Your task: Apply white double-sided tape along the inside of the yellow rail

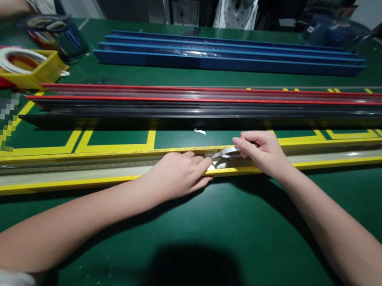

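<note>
A long yellow-edged channel (97, 172) with a pale, glossy inside lies across the table before me. My left hand (178, 171) grips its near edge, the thumb on the outer side and the fingers reaching inside. Beside those fingertips, my right hand (261, 151) is closed in a pinch on a slim silvery tool, which looks like tweezers (228, 152). Its narrow tip points down-left into the channel, close to my left fingers. A small white piece (211, 167) shows under the tip, partly hidden by my left hand.
Beyond the channel lie red strips (182, 96) and black strips (180, 114), then blue channels (222, 62). A yellow holder (43, 69) with tape rolls stands at left. Yellow lines (117, 148) mark the green table (221, 239). A co-worker's arm (6, 6) shows at upper left.
</note>
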Available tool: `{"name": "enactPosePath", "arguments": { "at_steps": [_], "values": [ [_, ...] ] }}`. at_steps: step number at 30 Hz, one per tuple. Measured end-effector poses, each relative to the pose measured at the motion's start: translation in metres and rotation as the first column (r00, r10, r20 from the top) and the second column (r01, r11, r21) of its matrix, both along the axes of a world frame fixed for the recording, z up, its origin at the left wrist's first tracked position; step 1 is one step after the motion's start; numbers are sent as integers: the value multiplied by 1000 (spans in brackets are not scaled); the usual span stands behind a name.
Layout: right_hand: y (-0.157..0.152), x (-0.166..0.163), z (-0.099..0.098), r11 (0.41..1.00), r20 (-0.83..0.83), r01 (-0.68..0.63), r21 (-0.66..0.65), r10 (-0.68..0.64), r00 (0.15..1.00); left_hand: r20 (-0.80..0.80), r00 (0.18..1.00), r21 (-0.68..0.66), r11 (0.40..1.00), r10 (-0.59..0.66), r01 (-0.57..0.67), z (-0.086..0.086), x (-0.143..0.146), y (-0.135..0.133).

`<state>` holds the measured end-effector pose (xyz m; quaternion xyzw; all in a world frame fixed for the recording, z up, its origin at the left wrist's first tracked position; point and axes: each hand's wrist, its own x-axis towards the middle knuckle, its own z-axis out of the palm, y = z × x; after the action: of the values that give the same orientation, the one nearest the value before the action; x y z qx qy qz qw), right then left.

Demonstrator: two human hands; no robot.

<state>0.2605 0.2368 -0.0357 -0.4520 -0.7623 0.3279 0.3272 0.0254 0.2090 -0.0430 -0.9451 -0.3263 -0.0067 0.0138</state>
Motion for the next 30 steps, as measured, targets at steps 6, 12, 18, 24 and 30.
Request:
{"name": "enactPosePath", "arguments": {
  "at_steps": [6,12,18,24,30],
  "values": [
    [0,0,0,1000,10,-11,-7,11,1000,4,1000,-13,1000,-10,10,1,-1,0],
    [0,-2,1,1000,18,-15,-17,15,1000,-1,1000,-53,999,-7,7,2,0,2],
    [-2,-1,2,1000,57,-14,-23,16,998,4,1000,-87,996,-6,7,3,-1,3],
    [-1,-1,1,999,64,-31,-10,31,997,14,1000,-131,991,-20,22,4,-2,4],
    [-2,-1,1,999,93,-31,-17,32,995,33,999,-194,981,-18,24,6,-2,6]
  ]
}}
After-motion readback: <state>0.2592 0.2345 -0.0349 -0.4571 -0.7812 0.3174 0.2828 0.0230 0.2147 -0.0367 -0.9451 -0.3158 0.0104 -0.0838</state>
